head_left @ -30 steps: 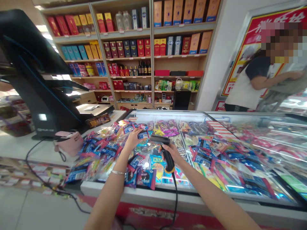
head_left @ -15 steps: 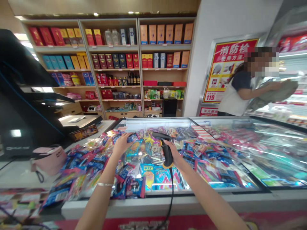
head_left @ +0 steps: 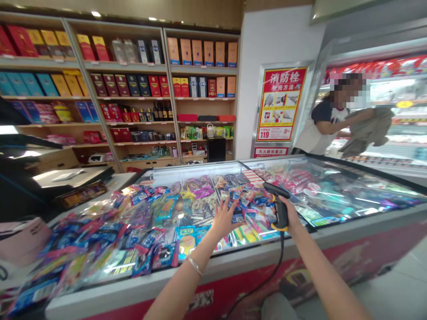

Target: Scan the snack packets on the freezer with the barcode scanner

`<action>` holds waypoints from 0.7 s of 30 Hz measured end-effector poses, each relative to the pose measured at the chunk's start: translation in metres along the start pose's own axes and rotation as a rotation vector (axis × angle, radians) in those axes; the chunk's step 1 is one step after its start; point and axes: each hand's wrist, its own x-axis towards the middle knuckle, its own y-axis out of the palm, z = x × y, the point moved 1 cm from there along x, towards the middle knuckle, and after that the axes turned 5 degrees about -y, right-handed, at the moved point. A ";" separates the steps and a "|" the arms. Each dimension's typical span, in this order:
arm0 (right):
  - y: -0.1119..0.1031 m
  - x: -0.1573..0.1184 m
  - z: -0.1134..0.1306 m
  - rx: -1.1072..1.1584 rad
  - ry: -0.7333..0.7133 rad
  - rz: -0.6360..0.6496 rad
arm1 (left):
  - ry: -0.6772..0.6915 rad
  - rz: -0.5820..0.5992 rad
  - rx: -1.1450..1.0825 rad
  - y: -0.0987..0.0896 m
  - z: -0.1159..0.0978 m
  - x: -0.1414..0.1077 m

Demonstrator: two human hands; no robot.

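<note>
My right hand (head_left: 293, 215) is wrapped round the handle of a black and yellow barcode scanner (head_left: 282, 212), its head pointing left and its cord hanging below. My left hand (head_left: 224, 218), a bracelet on its wrist, reaches over the freezer's glass lid with its fingers spread. Just beyond those fingers lies a pile of small blue and pink snack packets (head_left: 258, 202); whether the fingertips touch one I cannot tell. A second heap of similar packets (head_left: 110, 233) covers the left part of the glass.
The chest freezer (head_left: 230, 262) holds bagged goods under its glass. A pink bag (head_left: 23, 240) and a dark machine (head_left: 16, 178) stand at the left. Shelves of boxes (head_left: 140, 84) line the back wall. Another person (head_left: 325, 126) holds a grey-green cloth at the right.
The view has turned right. My left hand has moved from the left packets to the right-hand pile, its fingers now spread. The barcode scanner has moved right in my right hand.
</note>
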 end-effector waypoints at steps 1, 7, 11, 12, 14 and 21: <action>-0.010 0.002 0.001 0.022 -0.004 -0.025 | 0.018 0.008 -0.012 0.005 -0.004 0.003; -0.030 0.012 -0.019 0.078 0.029 -0.092 | 0.031 -0.024 0.006 0.018 -0.011 0.020; -0.031 0.015 -0.030 0.086 0.076 -0.076 | 0.052 -0.096 0.058 0.024 -0.015 0.023; -0.032 0.015 -0.031 0.085 0.070 -0.069 | 0.057 -0.107 0.068 0.025 -0.015 0.023; -0.034 0.016 -0.030 0.073 0.080 -0.067 | 0.060 -0.117 0.077 0.025 -0.016 0.022; -0.030 0.015 -0.027 0.067 0.081 -0.067 | 0.038 -0.151 0.056 0.026 -0.020 0.018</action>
